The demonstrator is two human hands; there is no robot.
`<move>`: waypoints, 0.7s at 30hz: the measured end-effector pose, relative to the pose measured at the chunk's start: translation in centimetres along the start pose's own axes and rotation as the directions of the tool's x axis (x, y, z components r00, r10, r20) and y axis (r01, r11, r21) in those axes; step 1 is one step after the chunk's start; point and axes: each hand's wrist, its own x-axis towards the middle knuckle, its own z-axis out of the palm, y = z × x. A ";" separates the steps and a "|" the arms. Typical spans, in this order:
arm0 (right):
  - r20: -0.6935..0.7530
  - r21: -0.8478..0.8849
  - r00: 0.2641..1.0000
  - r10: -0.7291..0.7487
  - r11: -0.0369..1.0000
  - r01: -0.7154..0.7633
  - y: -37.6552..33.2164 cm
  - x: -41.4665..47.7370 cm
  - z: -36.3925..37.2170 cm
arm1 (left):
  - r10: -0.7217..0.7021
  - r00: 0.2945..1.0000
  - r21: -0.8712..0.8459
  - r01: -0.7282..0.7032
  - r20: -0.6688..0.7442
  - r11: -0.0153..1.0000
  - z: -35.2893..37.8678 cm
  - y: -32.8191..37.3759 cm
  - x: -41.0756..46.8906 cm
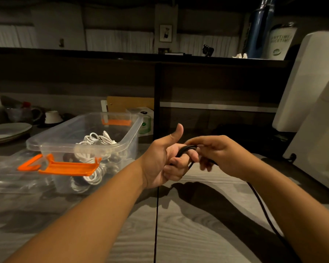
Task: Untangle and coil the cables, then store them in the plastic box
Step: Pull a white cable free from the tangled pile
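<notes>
Showing black along the cable (185, 149). Showing clear, colourless plastic on the box (130, 128), with bright orange on both latches (65, 167). Showing white on the coiled cables (97, 139) lying inside it. Displaying a pale grey wood-grain pattern across the worktop (188, 234), with a thin dark seam (156, 224) running down the middle. Showing dark blue on the tall bottle (258, 35) at the back.
</notes>
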 end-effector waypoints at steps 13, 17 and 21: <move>0.151 -0.369 0.963 0.223 0.916 -0.155 -0.5 0.7 5.2 | 0.301 0.863 -0.168 -0.395 -0.407 0.903 1.4 0.3 0.8; 0.195 -0.288 0.944 0.265 0.936 -0.203 -1.7 0.5 5.6 | 0.436 0.790 0.508 -0.187 -0.431 0.841 0.1 0.2 0.6; 0.135 0.233 0.928 0.346 0.900 -0.369 -1.8 0.0 3.9 | 0.397 0.844 0.796 0.056 -0.361 0.603 -0.4 -0.7 0.5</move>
